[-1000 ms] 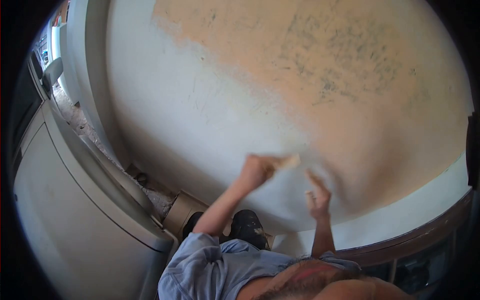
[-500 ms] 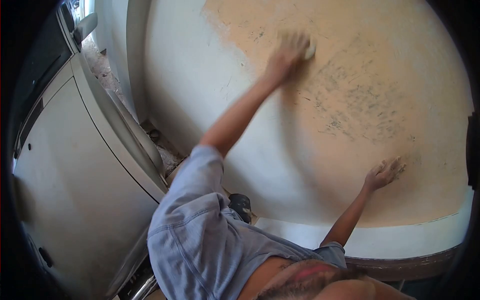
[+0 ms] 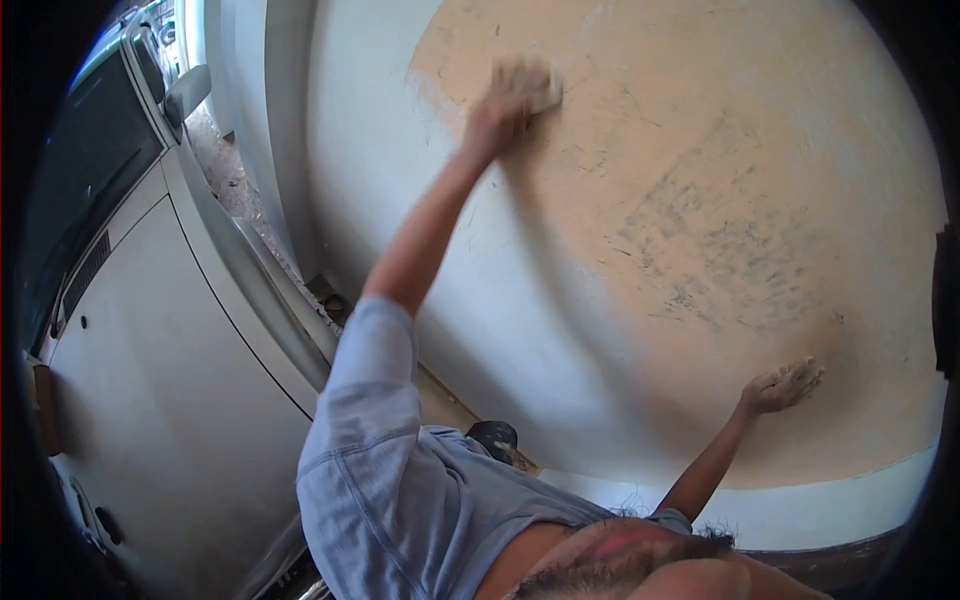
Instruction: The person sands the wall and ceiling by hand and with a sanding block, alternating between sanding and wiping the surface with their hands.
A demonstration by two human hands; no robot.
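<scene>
Blurred by motion, my left hand is closed round a small pale block, which is against the upper part of the wall. An orange-beige patch with dark scuffs and scratches covers much of this white wall. Lower on the right, my right hand rests against the wall with its fingers stretched out and pale dust on them. It holds nothing.
A dusty white vehicle with a side mirror stands close on the left. Rubble lies in the gap between vehicle and wall. A dark round object is near the wall's foot, beside my shirt.
My left hand and the block have moved left across the wall. The view has shifted slightly, and my right hand appears a little lower, still against the wall.
</scene>
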